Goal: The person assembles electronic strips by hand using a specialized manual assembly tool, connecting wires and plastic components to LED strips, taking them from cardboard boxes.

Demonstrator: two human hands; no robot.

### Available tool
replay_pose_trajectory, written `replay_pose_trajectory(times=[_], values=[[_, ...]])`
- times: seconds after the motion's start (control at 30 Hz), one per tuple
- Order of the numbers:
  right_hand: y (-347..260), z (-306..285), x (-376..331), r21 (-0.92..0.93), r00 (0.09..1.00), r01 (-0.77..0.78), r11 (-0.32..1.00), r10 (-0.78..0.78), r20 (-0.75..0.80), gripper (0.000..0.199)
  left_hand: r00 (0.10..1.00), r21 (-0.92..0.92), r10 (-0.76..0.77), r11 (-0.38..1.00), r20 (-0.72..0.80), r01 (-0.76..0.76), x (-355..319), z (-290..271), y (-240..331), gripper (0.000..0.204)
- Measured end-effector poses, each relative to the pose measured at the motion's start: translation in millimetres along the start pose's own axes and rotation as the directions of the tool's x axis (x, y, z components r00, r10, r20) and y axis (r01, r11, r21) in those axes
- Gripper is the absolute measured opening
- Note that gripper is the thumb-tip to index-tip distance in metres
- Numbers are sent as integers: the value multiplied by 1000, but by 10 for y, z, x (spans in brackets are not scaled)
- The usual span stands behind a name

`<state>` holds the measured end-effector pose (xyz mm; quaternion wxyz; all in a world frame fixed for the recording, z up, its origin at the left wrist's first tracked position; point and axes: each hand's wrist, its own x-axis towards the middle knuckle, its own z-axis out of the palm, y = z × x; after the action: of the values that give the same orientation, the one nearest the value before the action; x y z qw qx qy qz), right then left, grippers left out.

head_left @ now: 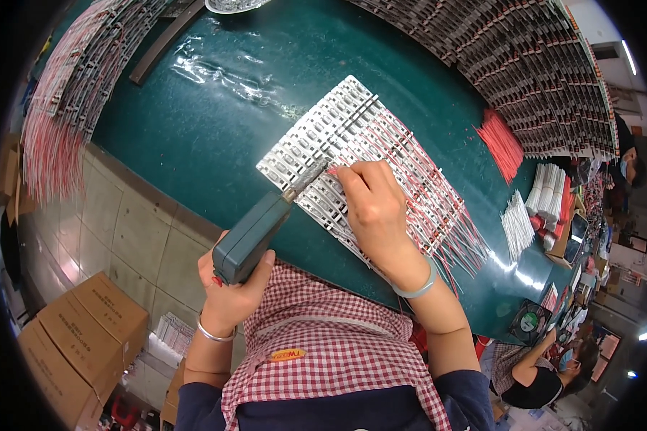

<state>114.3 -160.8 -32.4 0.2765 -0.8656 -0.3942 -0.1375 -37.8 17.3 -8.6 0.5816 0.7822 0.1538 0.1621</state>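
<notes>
My left hand (230, 296) is wrapped round a dark green soldering gun (253, 231). Its metal tip slants up and right to a panel of small white circuit boards (310, 131) on the green table, near the fingers of my right hand (378, 212). That hand is closed in a pinch over the panel, with a bit of red wire showing at its fingertips. Thin red and white wires (428, 183) run across the panel's right part, and their loose ends trail off toward the lower right. The exact joint under the tip is too small to make out.
Red wires (501, 146) and white wires (516, 226) lie in bundles at right. Stacked wired boards (546, 72) rise at the far right, others (86, 86) at the left edge. A small black fan (530, 321) stands near a co-worker (535, 373). Cardboard boxes (86, 337) sit lower left.
</notes>
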Motion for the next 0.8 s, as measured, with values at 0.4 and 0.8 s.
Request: replay_pose_trajectory(times=[0.4, 0.8], values=[[-17, 0, 17, -26, 1000, 8, 1000, -7, 23, 29, 999, 45, -5, 999, 34, 4, -9, 1, 6, 20], [-23, 14, 11, -52, 1000, 13, 999, -13, 10, 28, 997, 42, 9, 999, -74, -6, -98, -20, -21, 18]])
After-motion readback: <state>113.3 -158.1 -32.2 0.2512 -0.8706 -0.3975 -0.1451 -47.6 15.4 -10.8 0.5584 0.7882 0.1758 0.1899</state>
